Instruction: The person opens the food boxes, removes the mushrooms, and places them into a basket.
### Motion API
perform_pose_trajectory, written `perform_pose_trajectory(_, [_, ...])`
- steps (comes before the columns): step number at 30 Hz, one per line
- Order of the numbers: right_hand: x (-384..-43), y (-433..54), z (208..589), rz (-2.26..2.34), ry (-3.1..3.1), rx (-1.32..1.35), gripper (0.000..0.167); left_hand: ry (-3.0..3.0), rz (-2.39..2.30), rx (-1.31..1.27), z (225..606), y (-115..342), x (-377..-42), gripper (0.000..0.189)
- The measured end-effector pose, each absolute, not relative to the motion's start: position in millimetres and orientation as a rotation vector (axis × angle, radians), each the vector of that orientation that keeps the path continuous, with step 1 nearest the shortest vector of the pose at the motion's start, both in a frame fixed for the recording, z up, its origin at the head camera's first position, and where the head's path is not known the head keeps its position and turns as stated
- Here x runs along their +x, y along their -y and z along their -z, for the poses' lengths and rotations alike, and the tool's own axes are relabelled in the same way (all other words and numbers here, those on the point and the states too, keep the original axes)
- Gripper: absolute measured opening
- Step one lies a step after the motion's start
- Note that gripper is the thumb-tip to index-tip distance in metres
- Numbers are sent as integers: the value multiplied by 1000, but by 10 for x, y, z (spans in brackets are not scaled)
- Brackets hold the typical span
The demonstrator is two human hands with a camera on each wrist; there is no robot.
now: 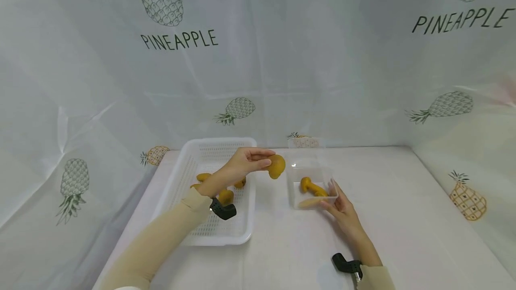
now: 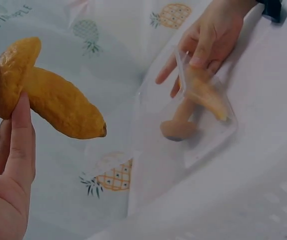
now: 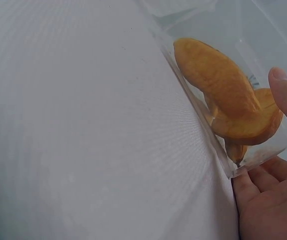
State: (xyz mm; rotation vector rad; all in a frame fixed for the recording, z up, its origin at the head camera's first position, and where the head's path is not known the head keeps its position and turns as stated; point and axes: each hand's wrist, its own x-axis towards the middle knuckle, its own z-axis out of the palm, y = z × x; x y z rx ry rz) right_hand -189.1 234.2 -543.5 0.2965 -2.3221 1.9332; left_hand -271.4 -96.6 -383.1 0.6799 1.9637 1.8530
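Observation:
My left hand (image 1: 247, 161) pinches a yellow-brown mushroom (image 2: 63, 105) by its cap, fingers on one side and thumb on the other. Held in the air, this mushroom hangs between the white basket and a clear plastic box (image 1: 294, 197); its stem points away from the palm in the left wrist view. My right hand (image 1: 347, 216) grips the box at its near right corner, thumb on one side and fingers along the outside. Inside the box lie mushrooms (image 3: 216, 80) of the same colour, one overlapping another.
A white perforated basket (image 1: 241, 239) stands on the left, with several mushrooms (image 1: 225, 197) partly hidden under my left forearm. The box's clear lid (image 1: 306, 143) stands raised at the back. A pale cloth covers the table (image 1: 282, 254), and a pineapple-print sheet (image 1: 306, 57) hangs behind it.

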Motion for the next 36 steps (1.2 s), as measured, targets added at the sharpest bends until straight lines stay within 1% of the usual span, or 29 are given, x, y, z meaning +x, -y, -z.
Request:
perform_pose_trajectory(4, [-1897, -2350, 5424, -1909, 2336, 275, 82, -1965, -1860, 680, 3796, 1124, -2708, 36])
perform_pose_trajectory(8, [-1890, -2361, 5426, -1922, 2333, 270, 82, -2011, -1854, 612, 3792, 1315, -2692, 36])
perform_pose_trajectory(14, [-1872, -2352, 5422, -1950, 2324, 278, 81, -2113, -1789, 488, 3895, 1593, -2630, 38])
perform_pose_trajectory(19, [-1860, -2339, 5417, -1948, 2332, 270, 81, -2146, -1760, 466, 3976, 1764, -2566, 38])
perform_pose_trajectory(28, [-1869, -2317, 5402, -1972, 2325, 299, 82, -2247, -1607, 450, 4131, 1964, -2413, 36])
perform_pose_trajectory(36, [-1894, -2319, 5419, -1968, 2352, 271, 83, -2185, -1671, 321, 4292, 2075, -2333, 34])
